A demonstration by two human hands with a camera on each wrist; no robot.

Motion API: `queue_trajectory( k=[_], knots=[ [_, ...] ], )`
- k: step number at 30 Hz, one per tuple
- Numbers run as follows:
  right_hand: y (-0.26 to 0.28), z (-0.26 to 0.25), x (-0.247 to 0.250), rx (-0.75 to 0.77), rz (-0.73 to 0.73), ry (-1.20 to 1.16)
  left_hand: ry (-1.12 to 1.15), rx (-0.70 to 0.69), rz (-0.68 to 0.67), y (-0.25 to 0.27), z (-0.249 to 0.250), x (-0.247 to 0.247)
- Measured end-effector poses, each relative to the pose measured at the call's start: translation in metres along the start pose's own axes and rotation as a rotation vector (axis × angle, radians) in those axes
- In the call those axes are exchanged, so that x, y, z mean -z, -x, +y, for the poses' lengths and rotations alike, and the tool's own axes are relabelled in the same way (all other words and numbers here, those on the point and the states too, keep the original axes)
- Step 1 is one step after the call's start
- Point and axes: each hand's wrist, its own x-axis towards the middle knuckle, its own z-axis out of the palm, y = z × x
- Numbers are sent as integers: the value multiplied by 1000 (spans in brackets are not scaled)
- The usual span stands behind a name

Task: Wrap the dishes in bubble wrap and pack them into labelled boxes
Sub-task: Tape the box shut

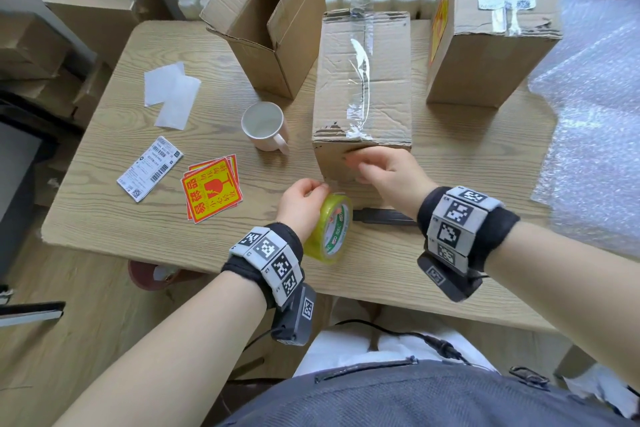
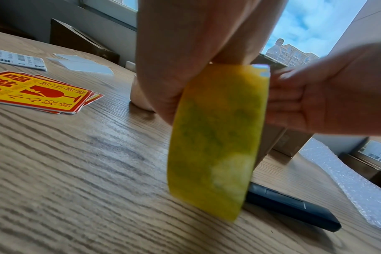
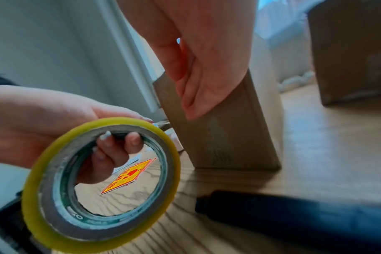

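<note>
A closed cardboard box (image 1: 363, 80) with old clear tape on top stands mid-table; its near face (image 3: 228, 137) fills the right wrist view. My right hand (image 1: 360, 166) lies against that face near its upper edge, fingers fairly straight and pressing. My left hand (image 1: 311, 191) grips a yellow-green tape roll (image 1: 329, 225) just in front of the box, fingers curled through the core (image 3: 111, 149). The roll (image 2: 218, 137) hangs on edge above the table. A bare white mug (image 1: 265, 126) stands left of the box. Whether a tape end sticks to the box is unclear.
An open empty box (image 1: 266, 21) stands behind the mug, a tall labelled box (image 1: 485, 21) at the right. Bubble wrap (image 1: 595, 114) lies off the right edge. Fragile stickers (image 1: 211, 187), a shipping label (image 1: 150, 168) and white papers (image 1: 171, 94) lie at the left. A black knife (image 1: 384, 217) lies under my right wrist.
</note>
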Motion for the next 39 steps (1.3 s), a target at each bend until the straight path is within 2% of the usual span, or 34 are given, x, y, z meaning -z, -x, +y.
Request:
queue_trajectory(
  k=[3,5,10,14,21,24,27,33,39],
  knots=[
    [-2,12,1,-225,-13,-146,10,-26,-7,2,-1,3],
    [0,16,1,-262,-23,-99,3,-57,-27,3,-2,5],
    [3,8,0,-205,-121,-77,-12,-133,-98,9,1,1],
    [1,9,1,-170,-53,38,-20,-167,-120,12,8,-3],
    [7,9,-2,-41,54,63,-98,-195,-147,12,8,-7],
    [10,13,-6,-64,70,-2,-138,-175,-133,10,9,-6],
    [10,15,-4,-91,18,-29,-87,-136,-160,13,6,-7],
    [10,13,5,-59,-105,39,259,39,-197,20,17,2],
    [12,12,1,-21,-133,90,246,119,-220,17,23,5]
  ],
)
